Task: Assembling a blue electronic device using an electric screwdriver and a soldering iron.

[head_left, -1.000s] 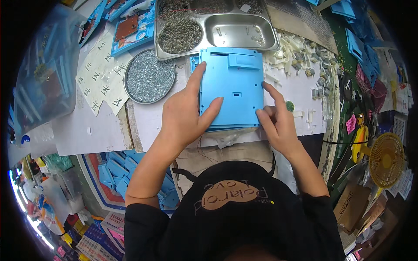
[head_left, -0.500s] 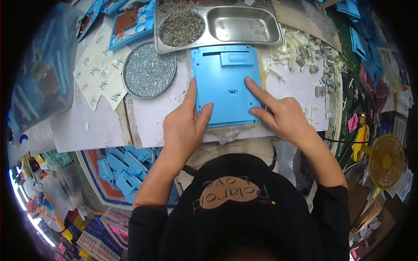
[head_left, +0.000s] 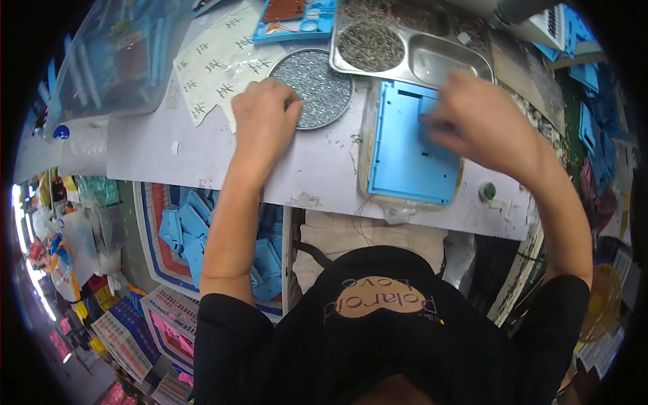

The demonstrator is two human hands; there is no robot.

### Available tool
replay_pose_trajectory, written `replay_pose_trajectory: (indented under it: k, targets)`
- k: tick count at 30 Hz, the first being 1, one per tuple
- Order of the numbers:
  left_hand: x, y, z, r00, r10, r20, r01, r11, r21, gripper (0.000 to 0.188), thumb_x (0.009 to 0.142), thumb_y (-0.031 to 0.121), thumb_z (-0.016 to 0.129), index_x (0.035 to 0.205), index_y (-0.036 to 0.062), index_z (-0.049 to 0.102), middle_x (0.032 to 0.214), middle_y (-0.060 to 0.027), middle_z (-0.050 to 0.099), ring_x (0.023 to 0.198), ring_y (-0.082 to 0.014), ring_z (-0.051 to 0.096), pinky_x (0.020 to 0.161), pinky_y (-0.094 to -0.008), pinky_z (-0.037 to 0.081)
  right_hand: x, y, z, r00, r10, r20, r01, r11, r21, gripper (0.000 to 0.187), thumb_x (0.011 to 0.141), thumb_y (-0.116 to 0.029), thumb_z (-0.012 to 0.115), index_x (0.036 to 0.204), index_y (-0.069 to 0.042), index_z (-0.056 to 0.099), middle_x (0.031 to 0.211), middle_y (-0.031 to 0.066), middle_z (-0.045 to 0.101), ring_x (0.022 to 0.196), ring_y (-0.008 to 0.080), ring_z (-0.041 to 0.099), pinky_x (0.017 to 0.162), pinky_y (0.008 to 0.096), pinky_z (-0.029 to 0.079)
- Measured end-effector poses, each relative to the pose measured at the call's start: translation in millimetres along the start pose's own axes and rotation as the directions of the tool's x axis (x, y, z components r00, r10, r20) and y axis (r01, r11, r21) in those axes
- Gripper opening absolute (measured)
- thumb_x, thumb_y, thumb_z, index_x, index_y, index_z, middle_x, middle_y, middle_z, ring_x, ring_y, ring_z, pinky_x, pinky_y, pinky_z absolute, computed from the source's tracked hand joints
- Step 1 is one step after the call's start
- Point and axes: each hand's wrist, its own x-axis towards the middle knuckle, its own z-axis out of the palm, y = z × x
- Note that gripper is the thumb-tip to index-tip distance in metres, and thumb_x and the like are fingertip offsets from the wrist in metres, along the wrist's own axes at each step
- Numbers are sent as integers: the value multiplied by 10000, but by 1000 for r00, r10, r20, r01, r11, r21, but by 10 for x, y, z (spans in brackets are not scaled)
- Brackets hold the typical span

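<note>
A flat blue plastic panel (head_left: 405, 162) lies on the worktable, with a slot near its far edge and a small cut-out in its face. My left hand (head_left: 264, 115) is at the near left rim of a round metal dish (head_left: 317, 91) full of small silvery screws. Its fingers are curled in, and whatever they may hold is hidden. My right hand (head_left: 486, 125) is over the panel's far right part, covering some of its raised block. Motion blurs those fingers, so their grip and any contact cannot be made out.
A steel compartment tray (head_left: 442, 62) with small metal parts stands behind the panel. Patterned paper (head_left: 209, 81) and a bag of blue parts (head_left: 121, 67) lie left. Below the table edge, a crate holds several blue pieces (head_left: 196, 226). A small green-topped object (head_left: 486, 192) sits right.
My left hand has left the panel's left edge for the screw dish, its fingers now curled. My right hand has moved farther up the panel. The whole view has shifted.
</note>
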Motion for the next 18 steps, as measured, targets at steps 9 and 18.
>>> replay_pose_trajectory:
  k: [9, 18]
  targets:
    - [59, -4, 179, 976, 45, -215, -64, 995, -82, 170, 854, 161, 765, 826, 23, 670, 804, -128, 641, 746, -313, 624, 707, -441, 464, 1503, -279, 784, 939, -174, -296, 123, 976, -182, 100, 804, -157, 691, 848, -120, 772, 899, 26, 710, 1024, 235, 621, 845, 410, 483]
    - [93, 6, 161, 991, -49, -121, 26, 984, -179, 190, 859, 208, 778, 807, 60, 671, 795, -90, 646, 786, -284, 637, 714, -430, 435, 1430, -132, 762, 859, -102, -501, 128, 992, 18, 88, 838, -161, 677, 813, -111, 746, 888, 23, 720, 1005, 238, 645, 816, 416, 495]
